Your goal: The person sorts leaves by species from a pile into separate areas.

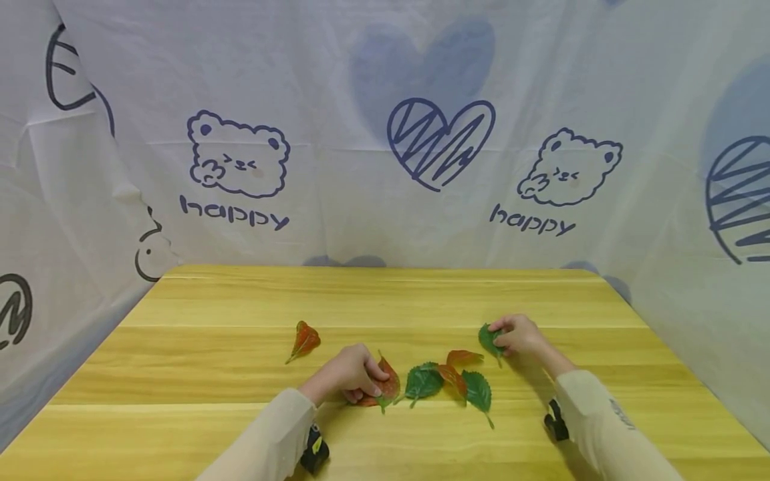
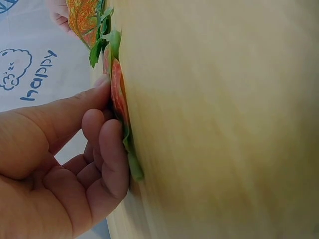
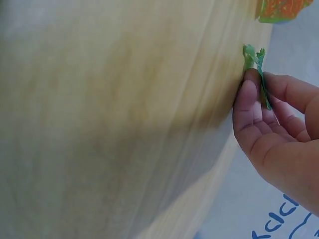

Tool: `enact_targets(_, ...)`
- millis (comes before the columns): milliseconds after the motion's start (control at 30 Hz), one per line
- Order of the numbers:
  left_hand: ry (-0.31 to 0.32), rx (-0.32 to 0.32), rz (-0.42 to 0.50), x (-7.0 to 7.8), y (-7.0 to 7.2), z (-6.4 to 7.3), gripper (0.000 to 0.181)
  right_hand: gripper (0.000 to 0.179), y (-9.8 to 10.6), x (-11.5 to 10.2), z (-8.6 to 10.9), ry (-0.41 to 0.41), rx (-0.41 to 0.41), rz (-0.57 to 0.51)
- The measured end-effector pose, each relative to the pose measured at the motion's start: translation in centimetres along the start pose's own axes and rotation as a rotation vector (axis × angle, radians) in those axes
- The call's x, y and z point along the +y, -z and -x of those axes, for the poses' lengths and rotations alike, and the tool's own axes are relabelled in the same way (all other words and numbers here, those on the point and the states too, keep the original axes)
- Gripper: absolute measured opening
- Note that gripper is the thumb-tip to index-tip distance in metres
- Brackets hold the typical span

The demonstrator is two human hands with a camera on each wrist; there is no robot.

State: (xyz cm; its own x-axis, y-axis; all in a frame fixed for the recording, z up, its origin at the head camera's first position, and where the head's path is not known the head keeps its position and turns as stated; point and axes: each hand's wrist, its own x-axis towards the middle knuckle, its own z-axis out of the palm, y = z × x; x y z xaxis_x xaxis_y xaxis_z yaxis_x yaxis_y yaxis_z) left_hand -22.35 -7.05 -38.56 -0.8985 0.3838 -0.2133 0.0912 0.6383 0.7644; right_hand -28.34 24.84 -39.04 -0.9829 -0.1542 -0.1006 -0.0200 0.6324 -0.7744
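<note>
Seven or so leaves show on the wooden table (image 1: 385, 300), spread around the middle green leaf (image 1: 424, 381). Just left of that leaf, the left hand (image 1: 353, 371) bends over a speckled red leaf (image 1: 393, 383), thumb and fingertips drawn in on it with hardly any gap; whether another leaf lies beneath, I cannot tell. To the right of the middle green leaf and farther back, the right hand (image 1: 521, 335) pinches a toothed green leaf (image 1: 488, 338) between thumb and finger, close to the tabletop.

Touching or just beside the middle green leaf on its right lies a curled orange leaf (image 1: 454, 379); past it are a flat orange leaf (image 1: 464, 357), slightly farther back, and a long-stemmed green leaf (image 1: 478, 390). A lone red leaf (image 1: 305, 339) sits well apart to its left.

The step in hand looks like handling single leaves, one per hand. The next move, I judge, calls for light, steady fingertips on thin edges, without dragging the neighbours.
</note>
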Motion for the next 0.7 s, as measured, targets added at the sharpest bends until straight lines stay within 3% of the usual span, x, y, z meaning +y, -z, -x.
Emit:
enact_targets(333,0.005,0.001,0.007,-0.1,0.0,0.1,0.023,0.019,-0.2,0.0,0.5,0.013,0.005,0.025)
enact_targets(567,0.006,0.001,-0.003,-0.2,-0.1,-0.1,0.023,0.019,0.2,-0.2,1.3,0.072,0.085,0.143)
enact_targets(700,0.007,-0.001,-0.004,-0.2,-0.1,-0.2,0.023,0.017,0.1,-0.1,1.8,0.113,0.123,0.155)
